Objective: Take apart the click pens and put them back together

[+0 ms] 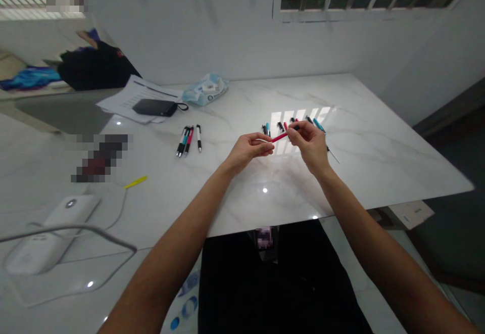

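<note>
Left hand (253, 148): thumb and fingers close together at the near-left end of a slim red tube-shaped pen body (280, 137). Right hand (310, 146): thumb and fingertips pinch its other end, where a dark piece shows; can't tell if that's a separate part. Pen body is held over the tabletop, slightly tilted, right end higher in view.

Edges, all relative to the pen body: straight front edge of the white, grey-veined glossy tabletop (386, 147) is well toward the person; back edge meets the plain wall (235, 46) beyond. Widest room to move is to the right, out to the slanting side edge. Tight just behind: small black, teal and red pen parts (268, 129), partly hidden by the right hand. Thin pointed rod (333, 155) just right of that hand.

Pen body looks smooth, straight, solid red; detail too small to read.

Further left of it: grouped black-gripped pens (185, 142) in white, teal and red, one white-and-black pen (199, 138) beside them. Back-left: crinkly light-blue plastic packet (206, 89), then flat black rectangular item with strap loop (154, 107) on printed white paper sheets (131, 94).
</note>
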### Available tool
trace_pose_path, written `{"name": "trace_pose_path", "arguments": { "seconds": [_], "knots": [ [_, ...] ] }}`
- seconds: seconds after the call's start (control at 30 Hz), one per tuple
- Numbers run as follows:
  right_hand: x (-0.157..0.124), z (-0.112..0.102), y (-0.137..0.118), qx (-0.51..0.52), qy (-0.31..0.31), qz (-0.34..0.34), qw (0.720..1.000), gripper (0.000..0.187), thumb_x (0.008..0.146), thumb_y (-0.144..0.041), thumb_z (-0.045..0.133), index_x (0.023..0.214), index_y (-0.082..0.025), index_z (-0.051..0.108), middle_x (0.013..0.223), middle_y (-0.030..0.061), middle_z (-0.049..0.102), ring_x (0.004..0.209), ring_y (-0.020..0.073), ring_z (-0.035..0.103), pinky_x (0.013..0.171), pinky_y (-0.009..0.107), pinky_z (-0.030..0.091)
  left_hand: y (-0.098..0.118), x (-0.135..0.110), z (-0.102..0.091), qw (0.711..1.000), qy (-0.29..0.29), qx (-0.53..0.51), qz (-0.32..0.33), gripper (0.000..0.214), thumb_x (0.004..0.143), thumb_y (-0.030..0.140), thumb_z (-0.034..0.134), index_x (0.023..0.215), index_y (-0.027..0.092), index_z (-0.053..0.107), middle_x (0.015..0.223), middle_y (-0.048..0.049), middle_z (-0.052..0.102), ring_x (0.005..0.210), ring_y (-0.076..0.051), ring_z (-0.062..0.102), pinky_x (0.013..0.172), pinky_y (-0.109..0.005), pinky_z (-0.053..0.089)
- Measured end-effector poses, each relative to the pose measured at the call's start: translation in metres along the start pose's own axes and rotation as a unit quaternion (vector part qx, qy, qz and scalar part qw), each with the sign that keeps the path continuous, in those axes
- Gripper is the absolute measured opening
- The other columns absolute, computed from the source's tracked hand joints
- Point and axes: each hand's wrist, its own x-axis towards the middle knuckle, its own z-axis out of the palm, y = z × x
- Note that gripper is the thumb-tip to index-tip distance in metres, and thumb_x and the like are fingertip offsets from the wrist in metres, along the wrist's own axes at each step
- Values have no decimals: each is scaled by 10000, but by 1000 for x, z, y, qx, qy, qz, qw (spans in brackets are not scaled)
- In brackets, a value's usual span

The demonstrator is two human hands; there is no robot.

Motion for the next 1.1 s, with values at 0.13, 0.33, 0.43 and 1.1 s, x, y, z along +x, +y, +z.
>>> {"name": "trace_pose_path", "arguments": {
  "seconds": [0.13, 0.33, 0.43, 1.1],
  "knots": [
    [-4, -27, 1, -4, 56, 15, 998, 236, 853, -445, 825, 931, -260, 700, 827, 10, 716, 760, 171, 706, 687, 326, 594, 0, 1, -2, 1000, 6, 21, -4, 466, 779, 381, 937, 1153, 156, 775, 1022, -102, 836, 890, -171, 789, 918, -344, 641],
    [-20, -114, 16, -171, 150, -3, 974, 291, 794, -461, 862, 928, -241, 727, 901, 38, 792, 835, 221, 773, 772, 377, 648, 1, 1, -4, 999, 2, 48, -5, 353, 846, 399, 865, 1091, 173, 749, 1082, -115, 836, 853, -156, 784, 829, -296, 630],
    [-31, -159, 31, -269, 177, 31, 946, 351, 779, -476, 856, 1015, -228, 778, 988, 87, 833, 880, 270, 797, 838, 448, 650, 2, 1, -5, 999, -5, 52, -5, 324, 854, 401, 852, 1057, 185, 721, 1100, -114, 836, 838, -149, 776, 795, -279, 616],
    [-26, -159, 33, -470, 37, 94, 877, 266, 911, -434, 732, 956, -196, 842, 839, 113, 814, 782, 293, 749, 808, 447, 549, -1, 5, -6, 999, 6, 40, 27, 320, 757, 384, 907, 952, 175, 765, 925, -29, 742, 797, -105, 656, 818, -266, 555]
  ]
}}
